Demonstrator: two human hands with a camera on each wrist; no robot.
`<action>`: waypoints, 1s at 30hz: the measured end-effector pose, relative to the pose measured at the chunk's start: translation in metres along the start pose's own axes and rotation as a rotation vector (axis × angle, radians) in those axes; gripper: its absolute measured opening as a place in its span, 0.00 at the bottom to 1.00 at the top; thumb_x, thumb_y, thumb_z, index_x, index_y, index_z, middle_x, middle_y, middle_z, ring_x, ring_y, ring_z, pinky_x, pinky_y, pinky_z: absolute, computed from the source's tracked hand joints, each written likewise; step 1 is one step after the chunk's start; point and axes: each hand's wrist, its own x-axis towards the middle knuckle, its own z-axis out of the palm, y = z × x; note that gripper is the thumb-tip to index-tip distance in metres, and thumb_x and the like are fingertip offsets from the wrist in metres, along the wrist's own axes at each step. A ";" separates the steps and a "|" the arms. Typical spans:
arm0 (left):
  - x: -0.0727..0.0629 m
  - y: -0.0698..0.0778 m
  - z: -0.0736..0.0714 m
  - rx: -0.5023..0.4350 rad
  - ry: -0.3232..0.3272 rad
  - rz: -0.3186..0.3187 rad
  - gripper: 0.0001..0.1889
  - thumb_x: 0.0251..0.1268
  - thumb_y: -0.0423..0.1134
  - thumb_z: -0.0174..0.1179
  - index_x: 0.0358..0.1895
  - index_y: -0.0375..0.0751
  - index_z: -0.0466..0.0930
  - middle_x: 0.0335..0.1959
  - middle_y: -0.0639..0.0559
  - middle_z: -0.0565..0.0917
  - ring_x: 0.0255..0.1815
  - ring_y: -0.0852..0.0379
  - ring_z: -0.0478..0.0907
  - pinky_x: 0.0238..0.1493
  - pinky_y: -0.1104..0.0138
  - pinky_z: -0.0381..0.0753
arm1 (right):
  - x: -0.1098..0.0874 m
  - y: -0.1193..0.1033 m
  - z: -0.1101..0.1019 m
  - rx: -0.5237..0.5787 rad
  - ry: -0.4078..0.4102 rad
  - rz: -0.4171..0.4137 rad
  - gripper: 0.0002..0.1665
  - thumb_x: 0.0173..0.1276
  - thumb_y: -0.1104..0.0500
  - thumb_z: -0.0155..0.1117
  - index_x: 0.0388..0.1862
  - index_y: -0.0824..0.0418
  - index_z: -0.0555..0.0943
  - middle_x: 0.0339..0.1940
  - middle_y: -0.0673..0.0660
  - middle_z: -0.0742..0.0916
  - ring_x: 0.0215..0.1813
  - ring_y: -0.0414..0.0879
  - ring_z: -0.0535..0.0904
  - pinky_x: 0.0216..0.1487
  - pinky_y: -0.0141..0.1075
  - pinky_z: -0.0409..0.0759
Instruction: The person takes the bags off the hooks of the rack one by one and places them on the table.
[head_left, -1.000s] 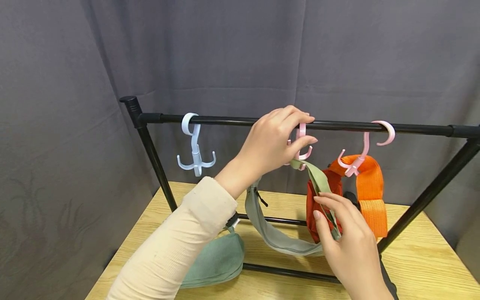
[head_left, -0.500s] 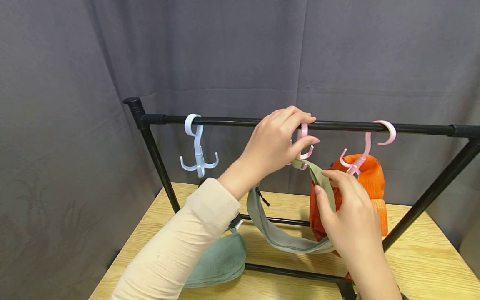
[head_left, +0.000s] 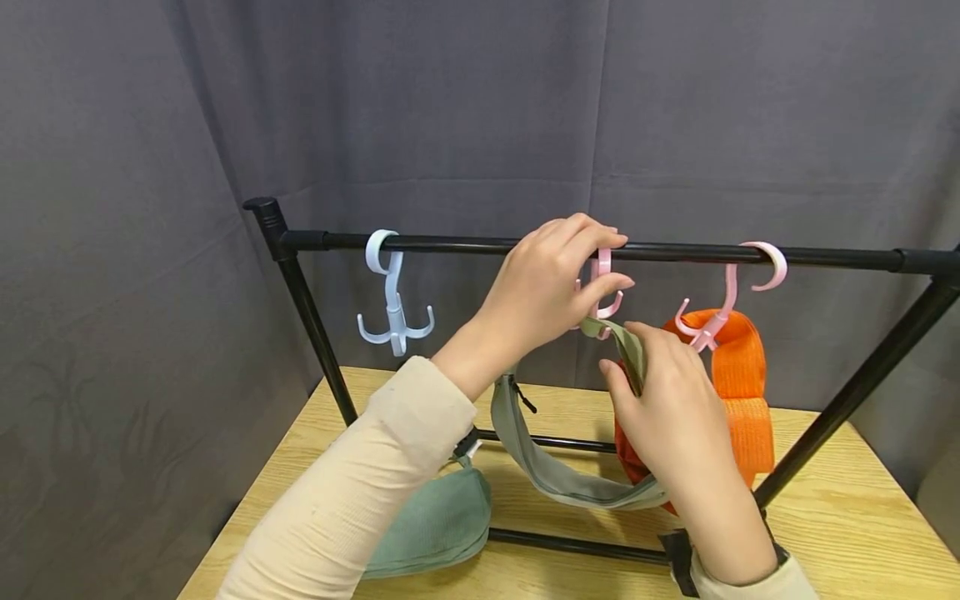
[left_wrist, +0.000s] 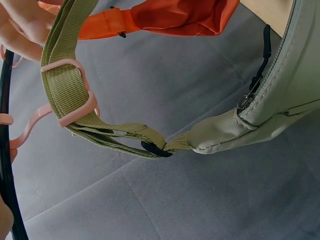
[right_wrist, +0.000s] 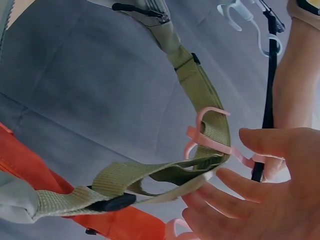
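- The bag (head_left: 570, 483) hung below the bar, its body sagging in a curve above the tabletop (head_left: 847, 508), with its strap (right_wrist: 202, 92) up at the middle hook (head_left: 603, 265).
- The strap lay among that hook's pink prongs; on the right hand's side its layers stood apart, leaving a gap, so it seemed best to bring them flat together and seat them low in one prong.
- The right hand (head_left: 667, 392) was beside the strap, thumb and fingers spread, fingertips touching the webbing in the right wrist view and the thumb well clear of it; it did not pinch anything.
- Spread fingers could guide the strap but hardly lift it; a light pinch would probably give surer control if a layer slid off.
- The left hand (head_left: 551, 271) was clamped over the bar (head_left: 465, 243) right by the middle hook, fingers above and thumb below; whether it pressed on the hook too, I could not tell.
- That hold looked useful: a steady bar should keep the hook from swinging while the strap was adjusted.
- The orange bag (head_left: 738, 367) hung close by from the right hook (head_left: 731, 287), so the right hand's movements were better kept small to avoid knocking it.
- Further left, the blue hook (head_left: 395, 304) hung on the bar; the teal bag (head_left: 442, 517) sat low, partly behind the left sleeve (head_left: 360, 483).
- A grey curtain (head_left: 465, 100) closed off the back.
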 end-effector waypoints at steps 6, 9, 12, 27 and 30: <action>-0.001 -0.001 -0.001 -0.008 0.001 0.006 0.19 0.64 0.49 0.68 0.52 0.42 0.83 0.49 0.54 0.83 0.51 0.56 0.80 0.59 0.74 0.70 | 0.005 0.003 0.005 -0.032 0.015 -0.010 0.28 0.64 0.63 0.70 0.60 0.73 0.75 0.53 0.71 0.81 0.54 0.68 0.76 0.56 0.63 0.73; -0.001 -0.001 -0.001 -0.007 0.004 0.009 0.19 0.64 0.49 0.68 0.52 0.42 0.83 0.49 0.53 0.83 0.51 0.56 0.80 0.59 0.74 0.70 | 0.007 0.004 0.006 -0.052 0.023 -0.006 0.27 0.64 0.64 0.70 0.59 0.75 0.76 0.51 0.73 0.82 0.52 0.69 0.77 0.55 0.63 0.74; 0.000 -0.002 -0.001 -0.006 0.007 0.010 0.19 0.64 0.50 0.68 0.52 0.42 0.83 0.49 0.53 0.83 0.51 0.56 0.80 0.60 0.74 0.70 | 0.007 0.006 0.007 -0.064 0.021 0.006 0.25 0.65 0.64 0.69 0.58 0.75 0.77 0.49 0.73 0.83 0.50 0.69 0.79 0.52 0.63 0.76; 0.000 -0.002 0.001 -0.009 0.010 0.010 0.19 0.63 0.50 0.68 0.52 0.42 0.84 0.48 0.54 0.83 0.50 0.57 0.80 0.57 0.73 0.72 | 0.005 0.008 0.009 -0.076 0.065 -0.008 0.17 0.70 0.66 0.59 0.54 0.73 0.81 0.45 0.71 0.86 0.44 0.68 0.82 0.45 0.62 0.79; 0.000 -0.002 0.000 -0.007 0.007 0.009 0.19 0.63 0.50 0.68 0.52 0.43 0.84 0.48 0.54 0.83 0.50 0.57 0.80 0.57 0.73 0.72 | 0.006 0.008 0.009 -0.072 0.067 -0.008 0.15 0.71 0.66 0.59 0.52 0.73 0.82 0.44 0.70 0.86 0.42 0.68 0.83 0.44 0.62 0.79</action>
